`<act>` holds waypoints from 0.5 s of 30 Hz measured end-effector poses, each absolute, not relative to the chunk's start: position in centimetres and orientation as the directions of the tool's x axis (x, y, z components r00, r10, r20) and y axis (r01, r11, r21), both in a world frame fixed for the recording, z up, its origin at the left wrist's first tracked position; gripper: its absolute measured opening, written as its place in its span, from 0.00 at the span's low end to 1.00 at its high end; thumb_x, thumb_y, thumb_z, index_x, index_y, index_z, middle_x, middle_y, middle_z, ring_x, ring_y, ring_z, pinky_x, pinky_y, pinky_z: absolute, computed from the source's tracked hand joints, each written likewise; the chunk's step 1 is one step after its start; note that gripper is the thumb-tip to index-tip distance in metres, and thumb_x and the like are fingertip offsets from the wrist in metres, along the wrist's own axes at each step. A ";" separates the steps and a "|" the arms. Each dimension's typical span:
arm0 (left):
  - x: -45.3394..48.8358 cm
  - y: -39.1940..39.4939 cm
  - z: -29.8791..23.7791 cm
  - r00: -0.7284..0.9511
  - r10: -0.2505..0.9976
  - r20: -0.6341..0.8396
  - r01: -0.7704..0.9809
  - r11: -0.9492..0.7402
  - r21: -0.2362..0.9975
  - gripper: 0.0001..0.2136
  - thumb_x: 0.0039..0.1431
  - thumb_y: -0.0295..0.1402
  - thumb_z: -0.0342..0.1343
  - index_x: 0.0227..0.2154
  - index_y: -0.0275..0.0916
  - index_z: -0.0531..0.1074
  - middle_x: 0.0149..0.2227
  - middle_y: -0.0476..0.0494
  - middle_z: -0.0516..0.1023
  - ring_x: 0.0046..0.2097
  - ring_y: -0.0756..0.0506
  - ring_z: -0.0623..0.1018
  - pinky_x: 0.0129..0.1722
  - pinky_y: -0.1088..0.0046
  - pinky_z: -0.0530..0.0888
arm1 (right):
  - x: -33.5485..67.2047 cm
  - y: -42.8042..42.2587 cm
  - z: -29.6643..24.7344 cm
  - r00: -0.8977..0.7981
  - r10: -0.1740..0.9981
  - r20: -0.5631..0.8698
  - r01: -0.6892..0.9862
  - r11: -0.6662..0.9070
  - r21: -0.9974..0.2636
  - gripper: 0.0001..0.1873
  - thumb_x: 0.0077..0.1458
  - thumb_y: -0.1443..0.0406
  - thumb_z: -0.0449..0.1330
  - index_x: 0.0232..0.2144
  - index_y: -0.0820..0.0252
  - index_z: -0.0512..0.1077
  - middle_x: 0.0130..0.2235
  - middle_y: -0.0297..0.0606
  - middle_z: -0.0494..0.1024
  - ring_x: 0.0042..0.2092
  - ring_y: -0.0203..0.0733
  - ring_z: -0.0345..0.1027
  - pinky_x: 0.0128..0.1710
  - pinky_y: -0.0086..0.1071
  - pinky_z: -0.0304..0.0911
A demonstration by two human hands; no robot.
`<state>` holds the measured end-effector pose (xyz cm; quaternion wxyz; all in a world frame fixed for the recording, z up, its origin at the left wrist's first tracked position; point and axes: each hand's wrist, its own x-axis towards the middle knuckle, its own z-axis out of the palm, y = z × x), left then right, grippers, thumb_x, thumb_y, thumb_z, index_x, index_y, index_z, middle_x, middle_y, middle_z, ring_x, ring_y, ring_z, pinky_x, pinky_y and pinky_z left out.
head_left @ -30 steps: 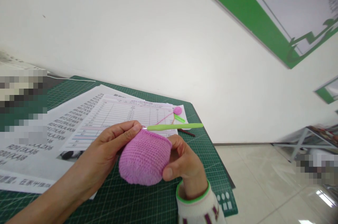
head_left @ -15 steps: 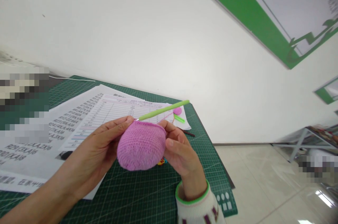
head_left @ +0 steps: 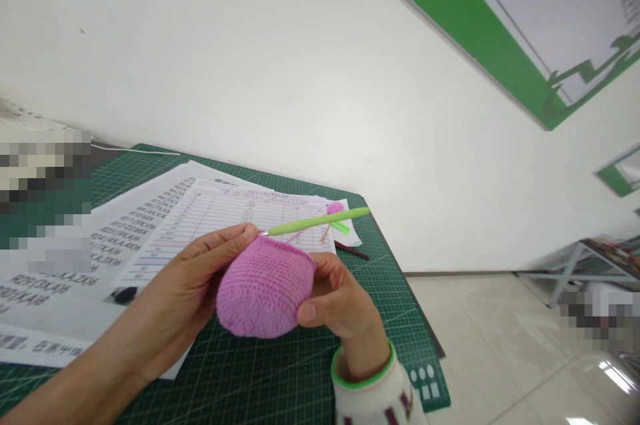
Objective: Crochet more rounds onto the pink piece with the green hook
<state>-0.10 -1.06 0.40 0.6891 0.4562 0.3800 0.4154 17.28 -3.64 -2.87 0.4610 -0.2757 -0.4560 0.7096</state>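
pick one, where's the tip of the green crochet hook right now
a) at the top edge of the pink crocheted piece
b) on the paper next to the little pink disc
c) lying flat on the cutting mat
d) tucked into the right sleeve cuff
a, the metal tip of the green crochet hook meets the top edge of the pink crocheted piece at the fingertips of the left hand.

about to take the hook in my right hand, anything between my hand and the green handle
Nothing visible blocks it. The right hand sits just below the green handle of the crochet hook, with only a gap between them. The pink crocheted piece lies left of that gap, with the hook's tip at its rim.
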 end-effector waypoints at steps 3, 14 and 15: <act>-0.2 -1.0 0.3 0.367 0.907 -0.207 -0.289 0.322 0.902 0.10 0.56 0.44 0.59 0.25 0.44 0.75 0.26 0.49 0.77 0.27 0.46 0.74 0.27 0.71 0.75 | 17.2 -3.7 -2.5 -0.442 0.896 0.052 -0.406 -0.147 -0.902 0.24 0.29 0.61 0.77 0.35 0.53 0.80 0.34 0.34 0.80 0.42 0.45 0.73 0.55 0.44 0.64; -0.2 -1.2 0.4 0.402 0.881 -0.248 -0.348 0.398 0.849 0.12 0.50 0.45 0.66 0.24 0.41 0.77 0.24 0.51 0.76 0.26 0.48 0.72 0.25 0.75 0.72 | 17.4 -3.8 -3.0 -0.472 0.877 0.093 -0.447 -0.147 -0.883 0.20 0.36 0.62 0.75 0.37 0.54 0.80 0.32 0.30 0.79 0.35 0.35 0.71 0.43 0.31 0.67; -0.2 -1.2 0.4 0.402 0.882 -0.247 -0.352 0.398 0.847 0.12 0.48 0.45 0.67 0.24 0.41 0.77 0.24 0.52 0.76 0.26 0.49 0.72 0.25 0.76 0.72 | 17.4 -3.8 -3.1 -0.476 0.875 0.095 -0.447 -0.147 -0.882 0.19 0.37 0.63 0.75 0.35 0.54 0.80 0.31 0.30 0.79 0.34 0.34 0.70 0.42 0.30 0.67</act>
